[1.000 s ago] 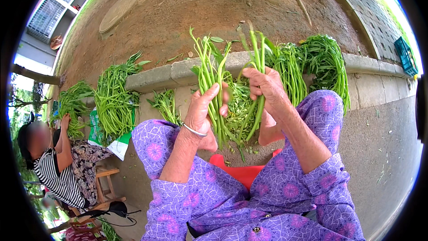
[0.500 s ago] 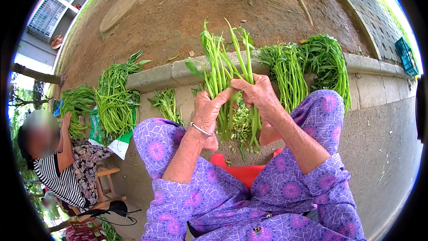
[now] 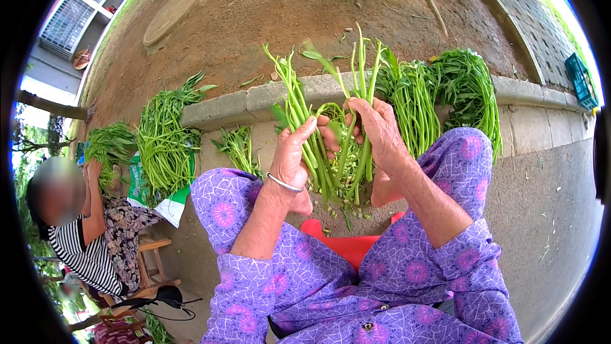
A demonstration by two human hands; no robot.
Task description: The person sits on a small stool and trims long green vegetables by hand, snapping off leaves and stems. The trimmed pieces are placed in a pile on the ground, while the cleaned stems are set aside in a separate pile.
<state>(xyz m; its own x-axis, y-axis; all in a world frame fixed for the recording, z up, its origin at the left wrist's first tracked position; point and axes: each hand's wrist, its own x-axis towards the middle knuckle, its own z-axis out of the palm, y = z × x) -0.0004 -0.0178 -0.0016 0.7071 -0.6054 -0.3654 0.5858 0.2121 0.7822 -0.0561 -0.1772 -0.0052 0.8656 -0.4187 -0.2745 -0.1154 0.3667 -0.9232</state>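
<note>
My left hand [image 3: 298,148], with a metal bangle at the wrist, grips a bundle of long green leafy vegetable stems [image 3: 294,92] that lean up and left. My right hand [image 3: 380,135] is closed round more stems [image 3: 361,77], a little apart at the top. Between and below my hands, trimmed bits of stem and leaf [image 3: 350,197] lie on the ground between my bare feet. A small bunch of greens [image 3: 235,147] lies left of my left hand.
Large piles of greens [image 3: 162,147] [image 3: 461,96] lie along the concrete curb [image 3: 219,112]. At left a person [image 3: 86,248] in a striped top sits on a wooden stool [image 3: 153,255], handling greens. A red seat [image 3: 337,242] shows beneath me, and a teal crate [image 3: 579,80] stands far right.
My hands came together with the stems half a second ago; now they have drawn apart again, the two bundles fanned left and right at the top.
</note>
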